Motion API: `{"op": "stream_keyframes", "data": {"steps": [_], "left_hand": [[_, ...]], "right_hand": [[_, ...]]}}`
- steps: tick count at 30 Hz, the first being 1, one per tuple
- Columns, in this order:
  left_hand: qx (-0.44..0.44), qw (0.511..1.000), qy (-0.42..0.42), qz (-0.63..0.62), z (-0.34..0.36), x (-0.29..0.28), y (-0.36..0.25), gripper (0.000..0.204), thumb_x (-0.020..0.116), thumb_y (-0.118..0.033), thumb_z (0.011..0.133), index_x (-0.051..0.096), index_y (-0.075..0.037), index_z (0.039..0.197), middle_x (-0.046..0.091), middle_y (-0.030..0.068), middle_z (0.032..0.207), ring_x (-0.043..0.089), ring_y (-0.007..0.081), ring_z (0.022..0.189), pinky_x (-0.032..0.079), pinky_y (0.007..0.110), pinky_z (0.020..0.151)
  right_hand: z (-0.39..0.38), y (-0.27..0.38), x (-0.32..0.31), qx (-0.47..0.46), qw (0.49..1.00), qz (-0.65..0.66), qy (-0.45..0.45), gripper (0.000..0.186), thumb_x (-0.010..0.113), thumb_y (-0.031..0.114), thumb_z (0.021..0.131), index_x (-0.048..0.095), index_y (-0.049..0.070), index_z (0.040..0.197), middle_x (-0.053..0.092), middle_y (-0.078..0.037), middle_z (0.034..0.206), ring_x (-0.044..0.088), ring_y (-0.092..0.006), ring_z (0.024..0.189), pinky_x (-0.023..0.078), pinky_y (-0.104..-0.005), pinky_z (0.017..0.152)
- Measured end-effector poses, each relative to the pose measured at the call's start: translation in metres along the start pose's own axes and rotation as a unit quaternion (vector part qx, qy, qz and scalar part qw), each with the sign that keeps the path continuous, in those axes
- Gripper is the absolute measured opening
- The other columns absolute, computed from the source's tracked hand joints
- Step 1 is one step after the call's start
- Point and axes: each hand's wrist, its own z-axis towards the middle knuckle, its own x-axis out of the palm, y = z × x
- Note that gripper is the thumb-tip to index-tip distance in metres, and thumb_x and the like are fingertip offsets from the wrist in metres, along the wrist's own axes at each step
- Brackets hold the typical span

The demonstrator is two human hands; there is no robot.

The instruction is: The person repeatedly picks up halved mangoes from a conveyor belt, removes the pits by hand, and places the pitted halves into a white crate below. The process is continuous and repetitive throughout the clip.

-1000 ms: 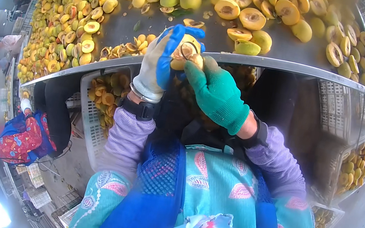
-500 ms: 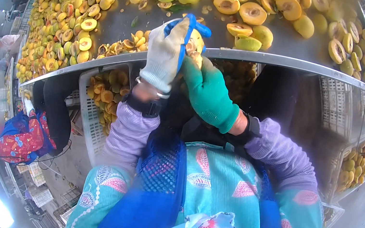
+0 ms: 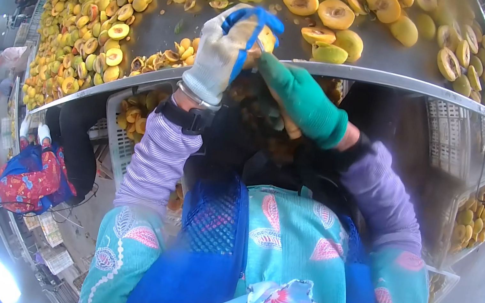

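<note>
Head: probable held fruit (image 3: 267,39), partly hidden

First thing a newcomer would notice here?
Probably the mass of halved yellow-green fruit over the metal-edged table, packed densest at the left. Next, just over the table's near edge, the left hand in a white-and-blue glove around a yellow fruit piece, with the green-gloved right hand beside it. Then a co-worker in red patterned clothing at far left.
</note>
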Motion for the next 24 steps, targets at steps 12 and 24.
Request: {"op": "stream_keyframes", "data": {"steps": [12, 24], "left_hand": [[-0.009, 0.983, 0.093, -0.16, 0.01, 0.011, 0.024, 0.027, 0.066, -0.009, 0.077, 0.07, -0.009, 0.104, 0.071, 0.0085, 0.101, 0.068, 0.0292, 0.096, 0.054, 0.038, 0.085], [-0.122, 0.965, 0.068, -0.224, 0.002, 0.017, 0.011, 0.027, 0.054, -0.021, 0.097, 0.068, 0.001, 0.099, 0.068, 0.0091, 0.082, 0.067, 0.0161, 0.072, 0.055, 0.03, 0.069]], "right_hand": [[0.01, -0.026, 0.031, 0.013, 0.984, 0.178, -0.023, 0.052, 0.042, 0.065, 0.096, 0.052, 0.015, 0.088, 0.046, 0.002, 0.058, 0.042, -0.0105, 0.042, 0.034, -0.0265, 0.039], [0.008, -0.018, 0.014, 0.083, 0.974, 0.212, 0.022, 0.049, 0.044, 0.065, 0.096, 0.049, 0.018, 0.082, 0.045, 0.003, 0.057, 0.041, -0.0107, 0.042, 0.033, -0.0258, 0.039]]}}
